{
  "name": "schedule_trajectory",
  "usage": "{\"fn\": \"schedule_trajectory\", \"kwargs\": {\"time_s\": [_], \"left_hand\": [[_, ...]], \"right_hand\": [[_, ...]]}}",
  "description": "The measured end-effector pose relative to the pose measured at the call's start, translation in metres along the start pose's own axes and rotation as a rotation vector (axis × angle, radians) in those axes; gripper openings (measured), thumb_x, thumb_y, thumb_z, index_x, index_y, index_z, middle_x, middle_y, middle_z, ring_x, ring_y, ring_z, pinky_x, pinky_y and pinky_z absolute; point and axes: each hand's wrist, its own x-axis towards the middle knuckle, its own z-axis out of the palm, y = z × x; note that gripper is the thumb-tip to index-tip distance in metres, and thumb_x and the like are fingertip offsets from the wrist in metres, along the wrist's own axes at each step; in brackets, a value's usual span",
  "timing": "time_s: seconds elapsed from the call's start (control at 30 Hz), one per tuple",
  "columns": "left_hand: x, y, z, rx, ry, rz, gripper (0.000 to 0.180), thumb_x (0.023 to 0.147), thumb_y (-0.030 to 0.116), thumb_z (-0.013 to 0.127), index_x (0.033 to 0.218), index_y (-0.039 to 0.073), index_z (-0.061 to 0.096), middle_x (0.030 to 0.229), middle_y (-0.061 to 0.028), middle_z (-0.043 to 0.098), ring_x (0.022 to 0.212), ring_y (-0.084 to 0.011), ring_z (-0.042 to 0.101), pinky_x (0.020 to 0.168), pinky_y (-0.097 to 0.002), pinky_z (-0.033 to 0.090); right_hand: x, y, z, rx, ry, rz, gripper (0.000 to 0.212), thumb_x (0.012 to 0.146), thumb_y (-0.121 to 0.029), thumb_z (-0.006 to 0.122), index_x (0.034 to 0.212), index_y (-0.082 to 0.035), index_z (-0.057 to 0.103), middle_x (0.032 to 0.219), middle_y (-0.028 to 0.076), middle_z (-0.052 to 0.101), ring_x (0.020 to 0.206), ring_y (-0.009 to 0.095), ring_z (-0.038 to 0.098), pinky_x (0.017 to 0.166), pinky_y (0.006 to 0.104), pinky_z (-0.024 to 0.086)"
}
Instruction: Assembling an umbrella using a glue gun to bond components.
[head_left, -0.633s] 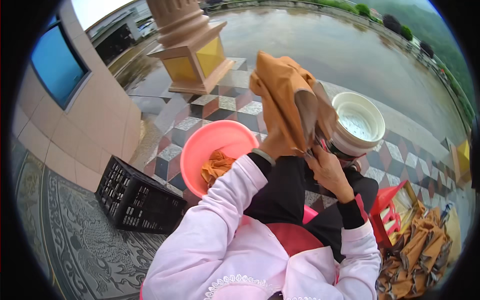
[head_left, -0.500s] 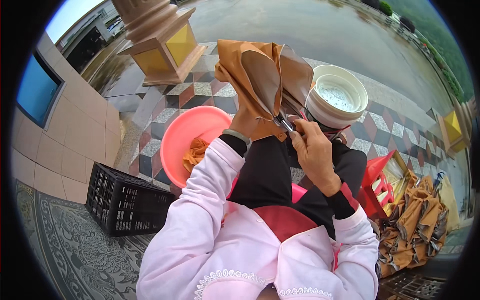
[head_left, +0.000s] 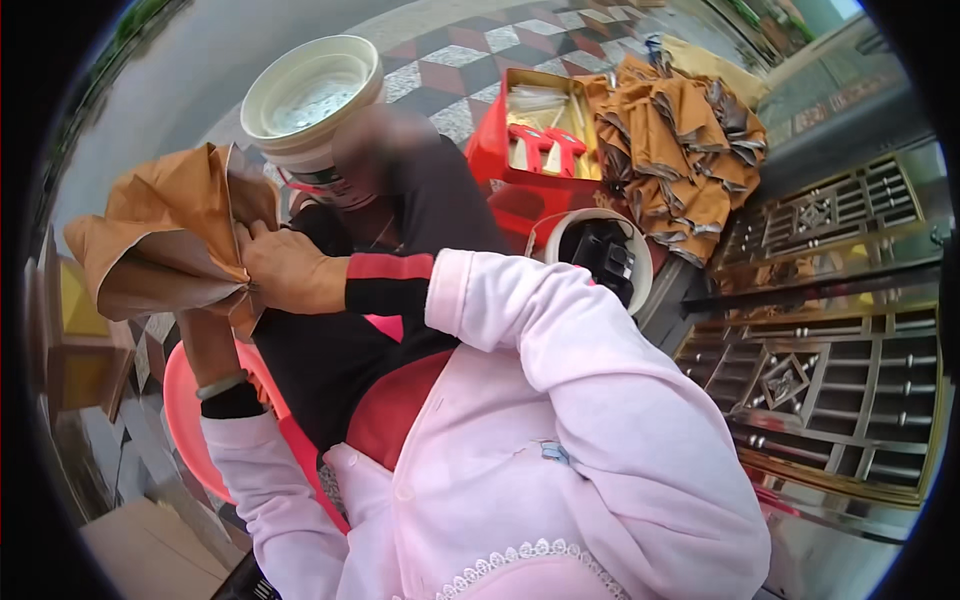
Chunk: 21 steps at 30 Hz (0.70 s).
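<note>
A brown sheet (head_left: 165, 205) with a greyish inner side is bunched into deep folds in front of me. It fans out wide at the left and narrows to a gathered point. On that gathered part my right hand (head_left: 292, 268) is closed, its fingers curled over the edge. My left hand (head_left: 205, 340) reaches up beneath the sheet and grips it from below; the folds cover its fingers. No tool shows in either hand.
A white bucket (head_left: 365, 85) with water inside stands ahead. Right of it are a red box (head_left: 485, 135) with red-handled items, a heap of brown sheets (head_left: 690, 150) and a pail (head_left: 640, 270) with a black object. A pink basin (head_left: 190, 430) sits at left, metal gate panels (head_left: 820, 390) at right.
My view has swung to the right, so the sheet and both hands now sit at the left. My right hand has moved onto the gathered part; the metal tool near its fingers no longer shows.
</note>
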Motion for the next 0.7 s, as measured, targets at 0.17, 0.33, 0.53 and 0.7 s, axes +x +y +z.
{"fn": "schedule_trajectory", "kwargs": {"time_s": [0.17,0.33,0.53,0.7], "left_hand": [[0.044,-0.007,0.062,0.686,-0.427,0.379,0.028,0.083,0.016,0.059,0.107,0.002,0.054,0.089,-0.0058,0.061,0.081,-0.0176,0.059,0.068,-0.0239,0.047],[0.028,0.002,0.102,-0.102,-0.313,-0.488,0.024,0.086,0.019,0.057,0.103,0.003,0.058,0.084,-0.0046,0.061,0.072,-0.0094,0.058,0.059,-0.0176,0.045],[0.018,-0.008,0.099,0.046,-0.276,-0.607,0.026,0.086,0.018,0.056,0.108,0.004,0.056,0.083,-0.0007,0.061,0.068,-0.0064,0.057,0.058,-0.0167,0.045],[0.016,-0.019,0.092,0.037,-0.284,-0.64,0.027,0.086,0.019,0.055,0.109,0.004,0.056,0.082,-0.0002,0.062,0.067,-0.0066,0.058,0.059,-0.0171,0.047]], "right_hand": [[-0.022,0.064,-0.054,0.299,0.375,-0.246,0.019,0.072,-0.009,0.058,0.088,-0.001,0.055,0.086,0.018,0.055,0.082,0.03,0.056,0.07,0.0361,0.046],[-0.078,0.095,-0.194,0.107,0.76,-0.125,0.021,0.076,-0.009,0.053,0.097,-0.003,0.055,0.097,0.018,0.055,0.097,0.033,0.051,0.081,0.0411,0.04],[-0.196,0.203,-0.409,0.562,1.144,0.484,0.013,0.079,-0.014,0.058,0.077,-0.001,0.056,0.062,0.006,0.055,0.047,0.013,0.05,0.039,0.0261,0.043],[-0.306,0.284,-0.408,0.415,1.531,1.169,0.007,0.082,-0.008,0.047,0.082,-0.002,0.048,0.066,0.009,0.052,0.052,0.019,0.053,0.047,0.0345,0.049]]}}
